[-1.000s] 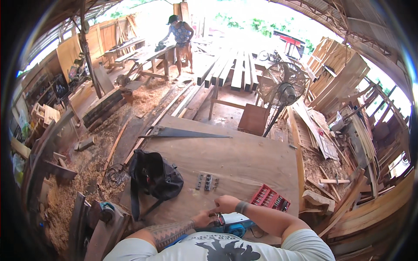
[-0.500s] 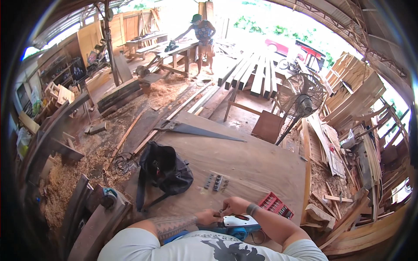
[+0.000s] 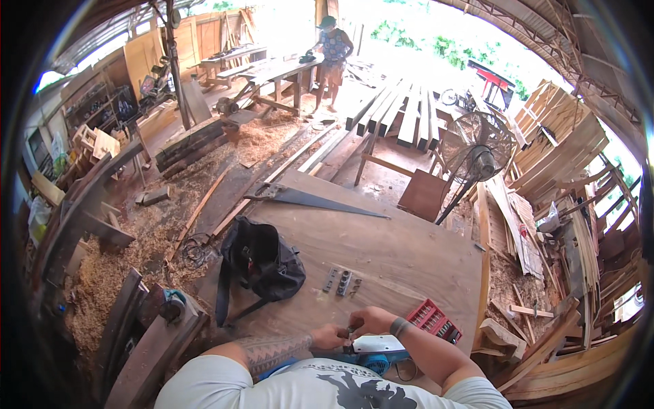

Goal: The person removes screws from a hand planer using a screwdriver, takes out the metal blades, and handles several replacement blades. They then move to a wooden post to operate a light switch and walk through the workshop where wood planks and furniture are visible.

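At the bottom of the view my left hand point(image 3: 328, 337) and my right hand point(image 3: 366, 320) meet over a blue and silver power tool point(image 3: 385, 365) on a wooden board point(image 3: 381, 266). Fingers of both are closed around a small part at the tool's left end, too small to name. Right of my hands lies a red case point(image 3: 434, 319) of bits. Above them are small metal pieces point(image 3: 344, 283) in short rows. A black bag point(image 3: 260, 262) sits to the left, and a handsaw point(image 3: 320, 201) rests along the board's far edge.
A standing fan point(image 3: 477, 153) is beyond the board's right corner, before long timbers point(image 3: 409, 116) on a stand. Another person point(image 3: 330, 58) works at a bench point(image 3: 276, 71) at the back. Sawdust point(image 3: 122, 293), offcuts and stacked planks point(image 3: 558, 143) line both sides.
The scene has shifted rightward and slightly upward in my view. The other person's outstretched arm has drawn in closer to the body. My hands stay on the tool, fingers moving slightly.
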